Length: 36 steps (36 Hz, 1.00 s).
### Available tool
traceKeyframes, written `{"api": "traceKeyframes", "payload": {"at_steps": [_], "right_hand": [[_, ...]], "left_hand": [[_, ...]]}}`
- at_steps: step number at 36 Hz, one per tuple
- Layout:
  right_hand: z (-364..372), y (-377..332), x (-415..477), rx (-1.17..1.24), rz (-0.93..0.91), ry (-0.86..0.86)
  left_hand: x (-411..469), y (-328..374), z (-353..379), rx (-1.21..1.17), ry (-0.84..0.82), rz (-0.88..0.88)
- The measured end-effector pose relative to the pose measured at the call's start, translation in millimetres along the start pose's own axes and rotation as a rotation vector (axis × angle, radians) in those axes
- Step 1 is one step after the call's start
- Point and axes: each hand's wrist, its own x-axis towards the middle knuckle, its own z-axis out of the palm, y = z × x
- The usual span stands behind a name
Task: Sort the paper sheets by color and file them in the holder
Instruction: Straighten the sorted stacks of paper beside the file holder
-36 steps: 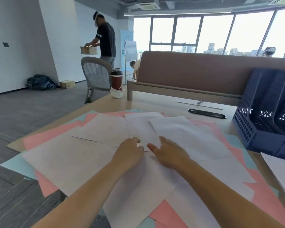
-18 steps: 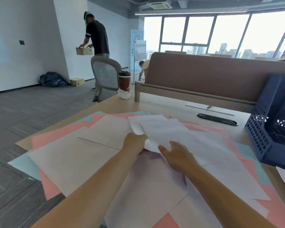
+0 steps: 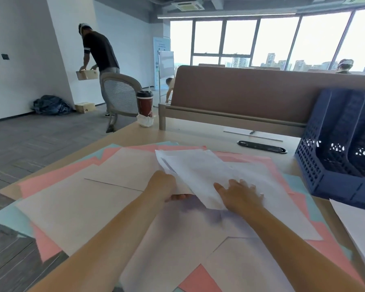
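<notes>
At the far left a dark bag (image 3: 51, 105) lies on the floor by the wall. A person in a dark shirt (image 3: 99, 51) bends over a small box (image 3: 86, 74) behind a mesh-backed chair (image 3: 120, 95). A red cup (image 3: 144, 103) stands at the far left corner of the desk (image 3: 198, 133). Overlapping paper is spread across the desk: pink sheets (image 3: 46, 180) and pale blue sheets (image 3: 4, 218) stick out at the left from beneath large white sheets (image 3: 76, 207). The left hand (image 3: 162, 186) grasps the near-left edge of a white bundle (image 3: 198, 171) raised off the pile, fingers curled under the paper. I cannot tell how many sheets the bundle holds. Just beside it, the right hand (image 3: 240, 194) lies released on top of the same bundle, its fingers straight and spread, pressing it. A brown divider (image 3: 240, 91) runs along the back of the desk, with a black cable slot (image 3: 261, 146) in front of it. At the right the dark blue holder (image 3: 335, 165) stands on the desk beside the spread paper, and one more white sheet (image 3: 362, 239) lies at the desk's right edge, nearer than the holder
</notes>
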Motion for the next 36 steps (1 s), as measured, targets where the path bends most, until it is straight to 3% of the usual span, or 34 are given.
{"api": "traceKeyframes", "payload": {"at_steps": [9,14,19,22,27,33,36], "right_hand": [[-9.4,-6.6,-31.6,0.055,-0.065,-0.05],[-18.5,10.7,-44.3,-0.013,-0.038,0.026],[-21.7,37.6,-33.7,-0.022,0.074,-0.028],[-19.7,44.6,-31.9,0.004,0.044,-0.037],[-21.2,45.5,-35.2,0.107,-0.003,-0.019],[-36.6,68.6,-32.0,0.003,0.105,0.018],[-38.6,81.6,-26.2,-0.016,0.119,0.002]], "left_hand": [[-42.0,-7.2,14.5,0.01,-0.14,-0.031],[-51.9,-1.2,13.5,-0.021,-0.052,-0.048],[-31.5,-10.7,14.6,0.225,0.017,0.061],[-36.0,-11.6,23.0,0.402,0.058,0.15],[-40.4,-20.2,42.9,0.46,-0.007,0.181],[-37.7,-20.3,66.1,0.543,0.001,0.281],[-37.4,-20.0,77.7,0.519,-0.001,0.247]]}}
